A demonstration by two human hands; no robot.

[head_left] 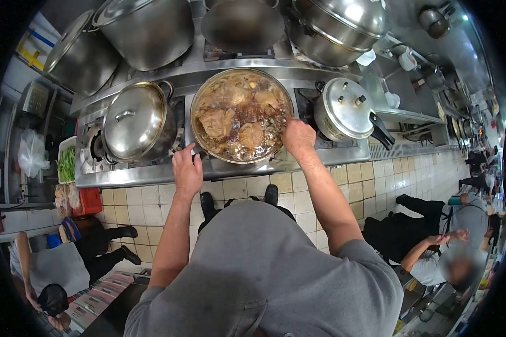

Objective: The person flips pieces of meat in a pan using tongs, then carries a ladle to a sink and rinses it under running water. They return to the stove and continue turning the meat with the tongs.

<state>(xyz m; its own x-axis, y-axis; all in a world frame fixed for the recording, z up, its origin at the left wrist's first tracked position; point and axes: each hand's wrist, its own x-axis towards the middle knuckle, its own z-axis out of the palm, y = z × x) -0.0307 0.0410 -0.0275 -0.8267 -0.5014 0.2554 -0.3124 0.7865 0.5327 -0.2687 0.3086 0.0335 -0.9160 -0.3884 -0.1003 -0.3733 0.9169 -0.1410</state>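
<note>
A wide round pot (199, 132) of brown bubbling broth stands on the stove before me, its near rim facing my body. Several large pieces of meat (252, 136) lie partly covered by the liquid. My right hand (299, 138) is closed in a fist at the pot's right rim; what it grips is hidden under the fingers. On the other side, my left hand (187, 169) is at the stove's front edge, just off the lower left of the pot. Its fingers are apart, with a small whitish spot by the fingertips, too small to make out.
A lidded steel pot (134, 124) stands left of the broth, a pressure cooker (343, 109) right, its black handle jutting forward. Large pots (146, 36) and a steamer (340, 31) line the back. One person (444, 224) is behind me on the right, another (59, 267) on the left.
</note>
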